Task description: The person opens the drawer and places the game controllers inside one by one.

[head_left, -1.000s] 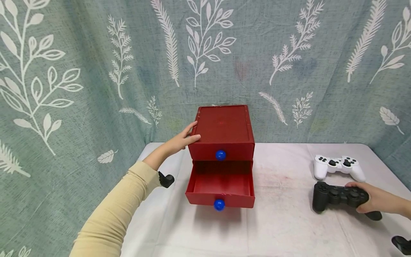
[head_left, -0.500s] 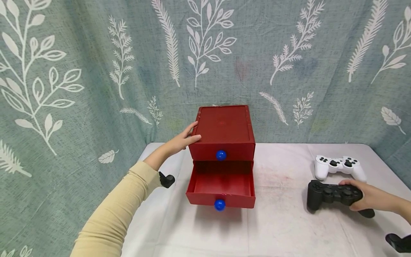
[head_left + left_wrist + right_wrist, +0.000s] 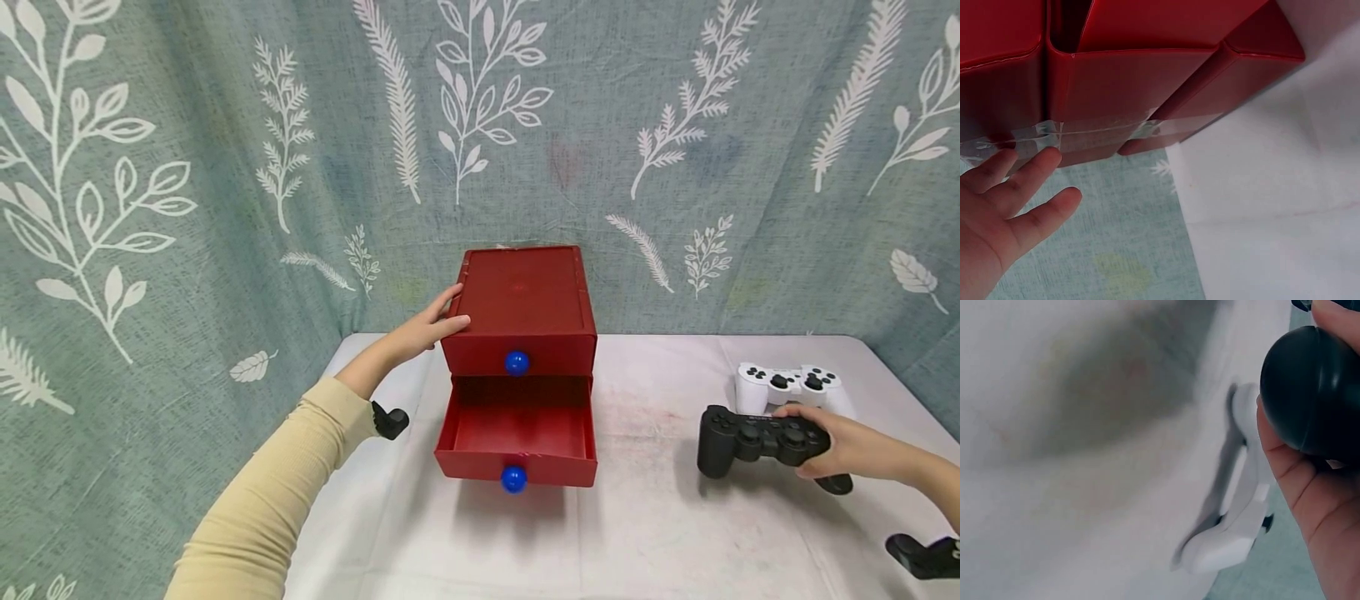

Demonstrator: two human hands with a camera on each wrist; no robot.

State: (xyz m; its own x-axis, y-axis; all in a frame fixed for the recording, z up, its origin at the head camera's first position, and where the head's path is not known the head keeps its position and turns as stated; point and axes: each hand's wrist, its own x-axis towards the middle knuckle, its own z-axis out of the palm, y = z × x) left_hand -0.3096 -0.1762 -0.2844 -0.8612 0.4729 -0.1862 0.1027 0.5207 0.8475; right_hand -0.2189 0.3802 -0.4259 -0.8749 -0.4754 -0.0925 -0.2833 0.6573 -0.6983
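A red two-drawer box (image 3: 521, 292) stands at the middle of the table, its lower drawer (image 3: 472, 467) pulled out and bare inside. My left hand (image 3: 416, 332) rests at the box's upper left edge, thumb on top. In the left wrist view its fingers (image 3: 1035, 181) are spread beside the taped red side. At the right, my right hand (image 3: 851, 446) grips the right end of a black game controller (image 3: 738, 433) with thumb and fingers. The controller is held above the table and overlaps a white game controller (image 3: 753, 396), which lies behind it.
Each drawer front carries a blue knob, the upper knob (image 3: 517, 362) on the closed drawer. A white cloth (image 3: 645, 517) covers the table. Behind it hangs a green-grey curtain (image 3: 525, 192) with white leaf prints, also along both sides.
My right hand has moved the black controller left and a little farther back, so it now partly covers the white one. The left hand and drawer box have stayed in place.
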